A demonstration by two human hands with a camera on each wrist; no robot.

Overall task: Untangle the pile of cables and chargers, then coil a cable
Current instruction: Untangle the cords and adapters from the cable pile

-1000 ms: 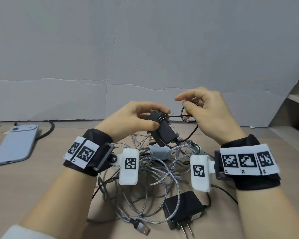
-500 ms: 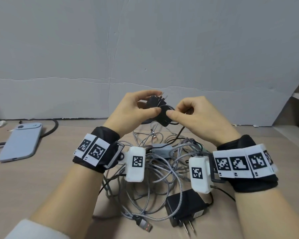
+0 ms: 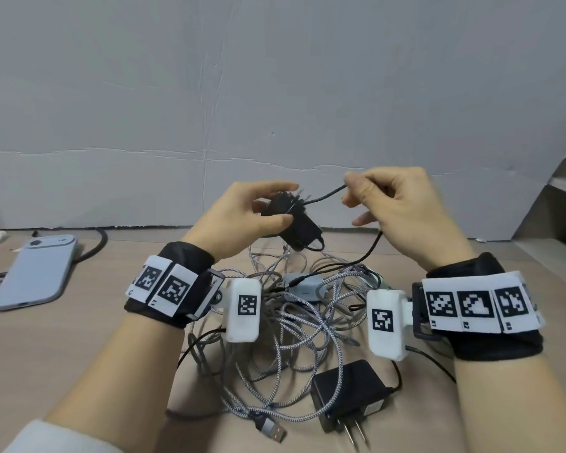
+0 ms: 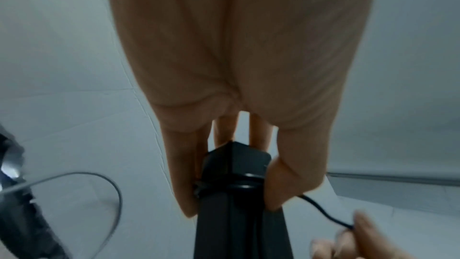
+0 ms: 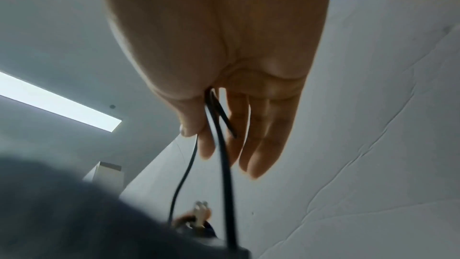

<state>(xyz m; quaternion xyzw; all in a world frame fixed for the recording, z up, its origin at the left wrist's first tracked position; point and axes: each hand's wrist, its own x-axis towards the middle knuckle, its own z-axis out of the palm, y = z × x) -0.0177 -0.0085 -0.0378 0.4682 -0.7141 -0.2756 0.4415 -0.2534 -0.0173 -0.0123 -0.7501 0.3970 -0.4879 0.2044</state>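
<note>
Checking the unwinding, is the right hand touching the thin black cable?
Touching. The head view shows the right hand pinching the thin black cable coming off the black charger.

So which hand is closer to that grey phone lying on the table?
Left. The left hand is raised over the cable pile, gripping a black charger, on the side of the phone. The right hand pinches the black cable farther away.
</note>
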